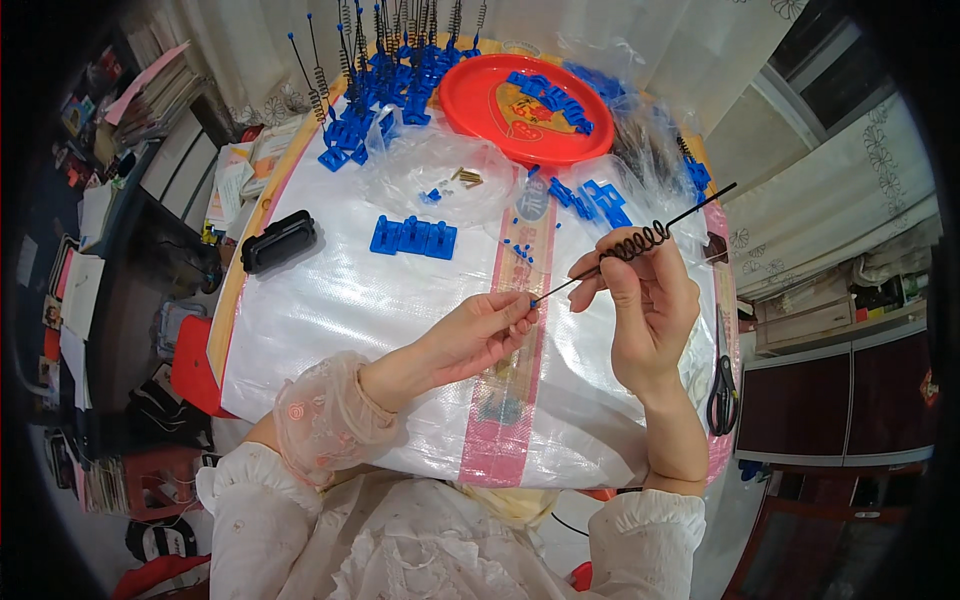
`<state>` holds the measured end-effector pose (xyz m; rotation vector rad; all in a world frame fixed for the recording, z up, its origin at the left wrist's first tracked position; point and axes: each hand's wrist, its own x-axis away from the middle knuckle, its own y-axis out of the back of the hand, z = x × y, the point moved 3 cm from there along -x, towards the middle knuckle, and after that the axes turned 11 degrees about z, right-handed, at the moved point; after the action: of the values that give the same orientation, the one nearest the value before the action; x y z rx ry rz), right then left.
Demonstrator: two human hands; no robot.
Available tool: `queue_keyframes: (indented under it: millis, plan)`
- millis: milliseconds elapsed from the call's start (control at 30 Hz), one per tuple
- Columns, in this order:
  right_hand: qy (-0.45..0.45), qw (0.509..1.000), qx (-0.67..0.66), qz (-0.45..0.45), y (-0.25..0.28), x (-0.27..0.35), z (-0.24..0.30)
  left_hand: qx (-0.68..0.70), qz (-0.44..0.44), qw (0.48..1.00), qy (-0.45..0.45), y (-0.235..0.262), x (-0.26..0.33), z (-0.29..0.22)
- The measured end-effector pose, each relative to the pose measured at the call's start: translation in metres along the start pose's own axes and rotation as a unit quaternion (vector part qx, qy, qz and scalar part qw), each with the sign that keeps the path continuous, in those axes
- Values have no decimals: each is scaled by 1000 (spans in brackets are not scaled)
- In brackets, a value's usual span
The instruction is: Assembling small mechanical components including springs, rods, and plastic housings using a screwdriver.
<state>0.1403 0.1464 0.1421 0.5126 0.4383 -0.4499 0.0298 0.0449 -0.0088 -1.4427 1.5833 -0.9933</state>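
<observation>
- In the head view, with the round red tray [458, 110] as landmark, both hands work on the wearer's side of it, above the white woven sheet [300, 330].
- The left hand [480, 338] is below the tray, its forearm slanting in from the lower left through a sheer gathered cuff [330, 418]; thumb and index finger pinch the lower end of a thin rod, the other fingers curled in.
- The right hand [648, 310] is below and right of the tray, its forearm nearly upright, palm turned inward; thumb and bent fingers grip the rod at its coil.
- The black coil-spring rod [640, 243] is held between the hands, below and right of the tray. It slants up to the right: a thin straight shaft, open loops along the upper part, then a straight end sticking out past the right hand.
- A small blue tip [534, 303] shows at the left fingertips.
- Left of the tray stands a cluster of blue plastic bases [400, 80] bearing similar rods.
- Below and left of the tray lie a row of blue clips [413, 237] and a black case [279, 241].
- Black-handled scissors [722, 395] lie far below and right of the tray.
</observation>
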Motion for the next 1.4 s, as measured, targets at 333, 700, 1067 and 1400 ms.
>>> queue_keyframes:
  millis: [333,700,1067,1400]
  plan:
    - [2,1000,7,0,0,0,-1,3,3,1000,4,-1,1,0]
    - [-3,1000,22,-3,-1,0,-1,-16,-16,1000,12,-2,0,-1]
    - [-5,1000,18,0,0,0,-1,-12,-13,1000,11,0,0,0]
    - [-5,1000,19,2,-1,0,-1,2,0,1000,9,1,1,0]
